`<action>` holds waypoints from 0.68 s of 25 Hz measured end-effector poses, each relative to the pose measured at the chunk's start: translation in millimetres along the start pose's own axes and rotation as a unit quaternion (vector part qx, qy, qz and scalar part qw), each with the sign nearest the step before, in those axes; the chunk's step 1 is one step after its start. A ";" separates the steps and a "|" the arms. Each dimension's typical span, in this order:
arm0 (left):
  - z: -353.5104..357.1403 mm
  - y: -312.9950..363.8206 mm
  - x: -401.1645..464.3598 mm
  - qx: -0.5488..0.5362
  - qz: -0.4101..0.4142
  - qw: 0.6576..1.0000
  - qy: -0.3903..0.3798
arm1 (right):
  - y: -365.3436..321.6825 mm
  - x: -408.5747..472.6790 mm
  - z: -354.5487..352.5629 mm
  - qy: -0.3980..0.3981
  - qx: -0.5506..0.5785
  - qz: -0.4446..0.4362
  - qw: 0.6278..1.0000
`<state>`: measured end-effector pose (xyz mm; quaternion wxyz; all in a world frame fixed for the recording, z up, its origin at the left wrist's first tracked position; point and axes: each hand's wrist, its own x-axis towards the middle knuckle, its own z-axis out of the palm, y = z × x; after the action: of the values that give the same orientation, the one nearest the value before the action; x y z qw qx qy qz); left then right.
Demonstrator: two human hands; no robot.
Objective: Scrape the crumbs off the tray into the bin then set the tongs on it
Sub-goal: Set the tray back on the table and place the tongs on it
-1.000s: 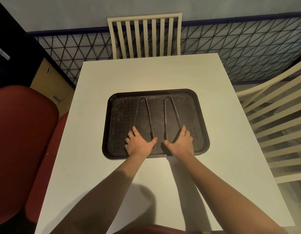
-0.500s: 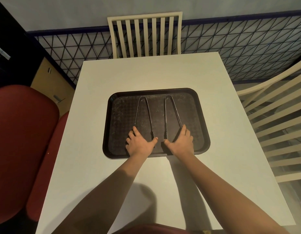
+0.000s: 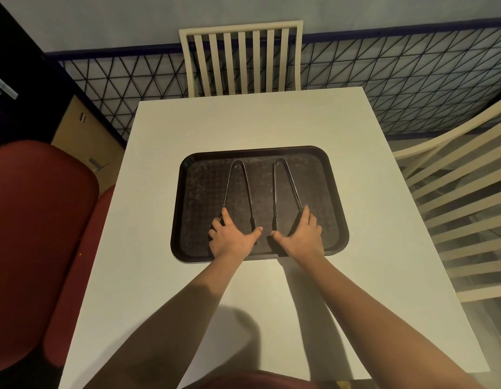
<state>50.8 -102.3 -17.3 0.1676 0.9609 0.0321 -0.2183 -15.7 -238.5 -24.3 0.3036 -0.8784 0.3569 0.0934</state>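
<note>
Tongs resting on the tray under both hands, release pending

Two metal tongs are lying side by side on the dark tray [image 3: 332,192], which is sitting flat on the white bench [image 3: 243,119]; the left tongs [image 3: 236,189] are running away from the left hand [image 3: 229,238], the right tongs [image 3: 286,189] away from the right hand [image 3: 301,235]. Each grip is spread wide, index finger and thumb pressing on the two splayed tips, palms hovering low over the near rim. Pale specks are showing across the tray floor beyond the grips, so the scraping is looking incomplete, though I cannot tell crumbs from wear. No bin is showing. Risk, as I am judging it: the sprung arms are kicking outward on release and skating the tongs across the tray, or a dragging palm is nudging the tray toward the near bench edge.
</note>
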 end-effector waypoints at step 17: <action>-26.3 -100.5 30.0 -0.087 -0.082 0.980 0.162 | 65.0 13.0 -23.4 0.186 0.029 0.136 0.973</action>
<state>75.1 0.9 -38.9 0.2245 0.9594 0.1561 -0.0695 -52.0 -296.3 -40.9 0.2420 -0.8146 0.5255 -0.0419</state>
